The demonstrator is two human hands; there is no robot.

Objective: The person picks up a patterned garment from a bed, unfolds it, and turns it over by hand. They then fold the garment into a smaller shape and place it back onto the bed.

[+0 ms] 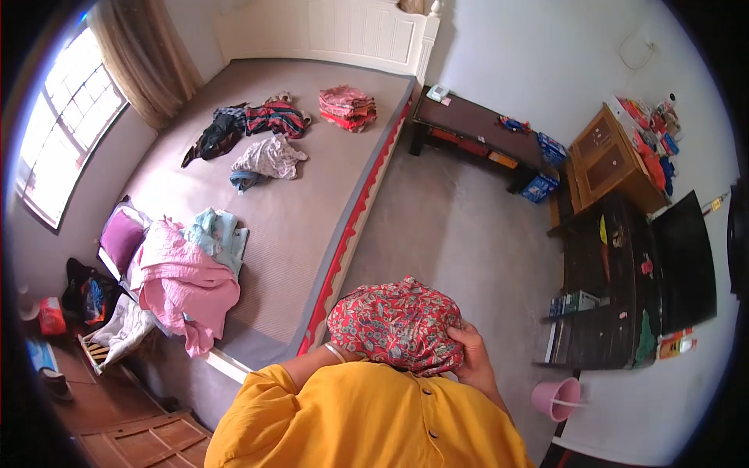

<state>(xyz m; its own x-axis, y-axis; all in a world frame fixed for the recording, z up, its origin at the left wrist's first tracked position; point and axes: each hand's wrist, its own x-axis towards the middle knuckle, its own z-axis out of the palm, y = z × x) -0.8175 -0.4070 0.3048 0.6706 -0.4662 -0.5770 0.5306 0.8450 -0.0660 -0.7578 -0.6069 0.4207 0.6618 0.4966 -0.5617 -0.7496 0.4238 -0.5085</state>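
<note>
A red floral cloth [398, 324], bunched into a rounded bundle, is held in front of my yellow shirt [367, 417]. My right hand [468, 345] grips its right side, with the thumb on top. At the left side my forearm reaches under the fabric, a pale bracelet [335, 352] on the wrist. The cloth covers my left hand, so its fingers are hidden. What kind of garment or cloth this is cannot be made out.
Left is a bed [289, 226] bearing a folded red-pink stack [347, 108], dark and striped clothes [273, 118], a pale patterned garment [271, 157] and a pink quilt [187, 285]. Right are a low bench [476, 129], a dark cabinet [608, 288] and a pink bin [555, 399].
</note>
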